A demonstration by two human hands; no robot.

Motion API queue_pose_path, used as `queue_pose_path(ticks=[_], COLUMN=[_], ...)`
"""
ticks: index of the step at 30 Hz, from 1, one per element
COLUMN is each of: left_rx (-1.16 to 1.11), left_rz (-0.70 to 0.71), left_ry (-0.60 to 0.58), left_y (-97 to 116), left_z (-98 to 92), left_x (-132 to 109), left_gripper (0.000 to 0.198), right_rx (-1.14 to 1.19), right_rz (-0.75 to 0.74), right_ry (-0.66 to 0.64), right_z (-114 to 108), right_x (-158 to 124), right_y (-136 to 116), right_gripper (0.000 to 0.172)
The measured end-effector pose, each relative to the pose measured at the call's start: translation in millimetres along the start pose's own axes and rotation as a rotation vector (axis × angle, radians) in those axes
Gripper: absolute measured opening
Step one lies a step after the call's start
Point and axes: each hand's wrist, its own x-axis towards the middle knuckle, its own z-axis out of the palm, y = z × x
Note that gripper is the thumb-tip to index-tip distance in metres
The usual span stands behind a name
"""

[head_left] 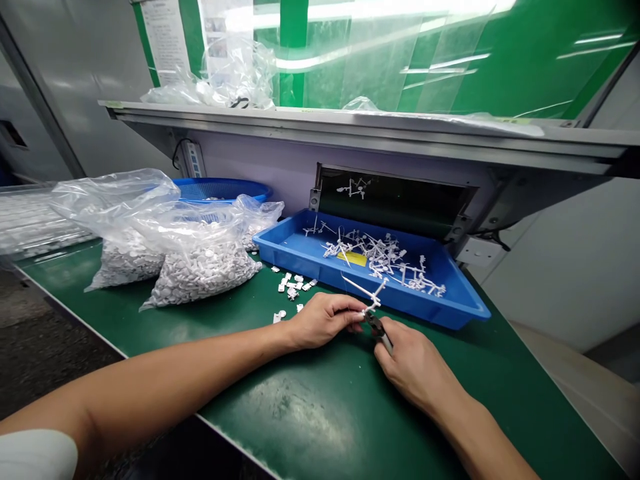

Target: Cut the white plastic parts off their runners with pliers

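Observation:
My left hand [323, 319] pinches a white plastic sprue [367, 293] whose thin arms stick up toward the blue tray. My right hand [407, 360] is closed round a small dark cutting tool [379, 330], its tip at the sprue just right of my left fingers. Both hands rest on the green table [320, 400] in front of the blue tray [450, 310], which holds several more white sprues [385, 257].
Loose white cut parts [293, 283] lie left of my left hand. Two clear bags of white parts [200, 263] stand at the left, with a blue basket [223, 190] behind. A grey shelf [350, 130] overhangs the back. The table edge runs diagonally near my forearms.

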Motion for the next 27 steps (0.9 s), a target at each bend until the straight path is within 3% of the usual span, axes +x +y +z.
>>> queue_pose_path(ticks=[7, 13, 15, 18, 20, 23, 25, 27], left_rx=[0.1, 0.145, 0.197, 0.283, 0.355, 0.489, 0.603, 0.74], left_rz=[0.021, 0.051, 0.09, 0.208, 0.332, 0.431, 0.363, 0.255], left_ry=[-0.043, -0.033, 0.003, 0.066, 0.072, 0.185, 0.203, 0.06], left_y=[2, 9, 8, 15, 26, 45, 53, 53], left_z=[0.5, 10.7, 11.6, 6.4, -5.9, -41.4, -70.8, -96.8], left_x=[0, 0, -2, -2, 1, 4, 1, -6], left_gripper=[0.026, 0.024, 0.022, 0.021, 0.023, 0.026, 0.026, 0.026], right_rx=[0.165, 0.189, 0.168, 0.122, 0.074, -0.011, -0.061, -0.103], right_rz=[-0.011, 0.145, 0.114, -0.043, -0.15, -0.205, -0.185, -0.165], right_ry=[-0.035, 0.268, 0.313, 0.275, 0.203, 0.138, 0.137, 0.14], right_z=[-10, -19, -13, -1, 9, 18, 15, 2], right_x=[2, 8, 11, 19, 24, 28, 25, 19], right_y=[5, 31, 33, 26, 17, 6, 2, 2], right_gripper=[0.014, 0.026, 0.028, 0.035, 0.036, 0.023, 0.015, 0.012])
